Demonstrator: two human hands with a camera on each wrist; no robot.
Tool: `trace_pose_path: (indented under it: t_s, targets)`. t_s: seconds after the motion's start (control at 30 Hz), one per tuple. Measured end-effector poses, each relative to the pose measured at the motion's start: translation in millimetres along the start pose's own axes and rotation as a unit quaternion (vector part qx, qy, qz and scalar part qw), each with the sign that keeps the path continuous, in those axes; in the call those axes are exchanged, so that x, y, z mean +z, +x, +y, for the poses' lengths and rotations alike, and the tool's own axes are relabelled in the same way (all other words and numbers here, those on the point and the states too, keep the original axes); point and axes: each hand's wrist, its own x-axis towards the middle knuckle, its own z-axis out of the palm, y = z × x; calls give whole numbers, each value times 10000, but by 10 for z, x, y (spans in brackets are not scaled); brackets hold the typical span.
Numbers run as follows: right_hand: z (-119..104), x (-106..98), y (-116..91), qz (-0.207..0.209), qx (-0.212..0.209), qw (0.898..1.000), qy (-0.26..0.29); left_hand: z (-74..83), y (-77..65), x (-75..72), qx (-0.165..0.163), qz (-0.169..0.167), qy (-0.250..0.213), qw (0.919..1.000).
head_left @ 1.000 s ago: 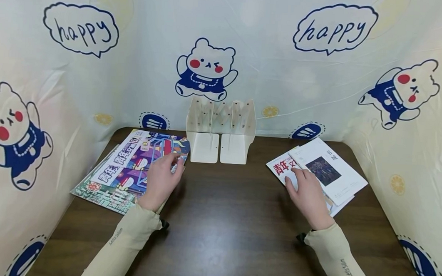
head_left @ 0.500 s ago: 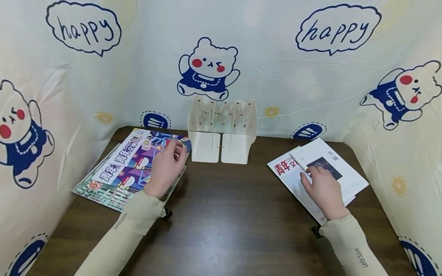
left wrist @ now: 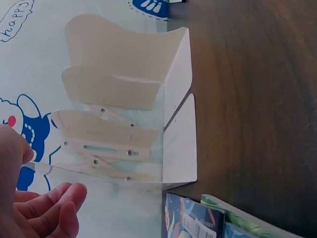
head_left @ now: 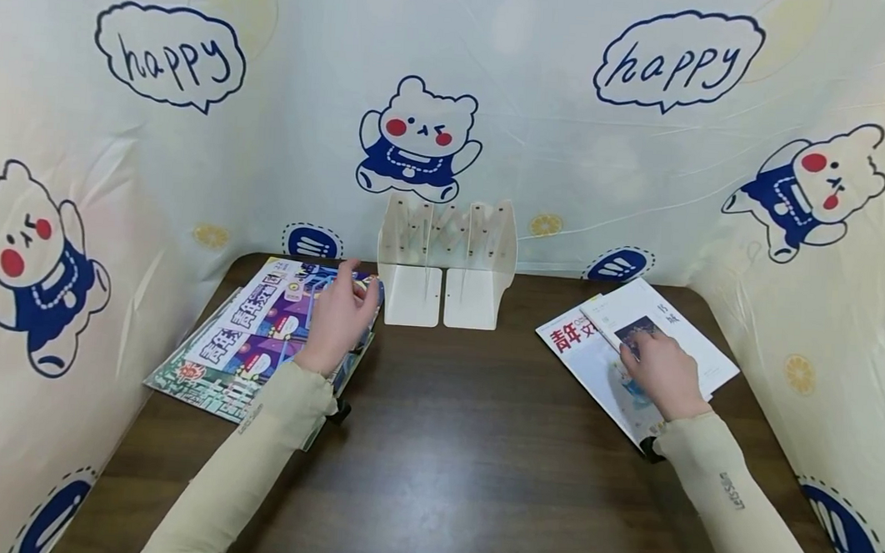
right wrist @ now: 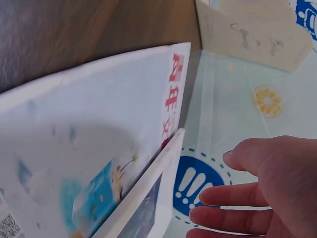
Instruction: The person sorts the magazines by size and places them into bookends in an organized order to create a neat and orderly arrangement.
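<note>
While your left hand (head_left: 338, 317) and right hand (head_left: 666, 376) are loose, empty, hasty pinching could scatter overlapped books (head_left: 601, 367) right of the bookend (head_left: 418, 288).

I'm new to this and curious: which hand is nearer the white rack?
Left. The left hand is just left of the white rack; the right hand is farther off, right of it.

- Left magazines (head_left: 267, 334) — purple and green, white title strips
- Right magazine (head_left: 595, 376): white, red lettering
- Right book (head_left: 689, 338): white — dark picture
- Far bookend (head_left: 414, 297): creamy white
- Table (head_left: 442, 435): dark brown woodgrain
</note>
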Motion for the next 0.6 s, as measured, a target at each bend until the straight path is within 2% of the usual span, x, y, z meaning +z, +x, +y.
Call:
trace_pose_path:
  t_s: [0.2, 0.43, 0.6]
  targets:
    - [112, 63, 78, -156, 55, 9999, -31, -43, 93, 17, 171, -22, 111, 9998]
    - [245, 172, 201, -1015, 439, 9937, -201, -45, 156, 42, 129, -92, 157, 9998]
    - [318, 234, 273, -1365, 554, 9888, -220, -25, 192, 42, 82, -145, 187, 9997]
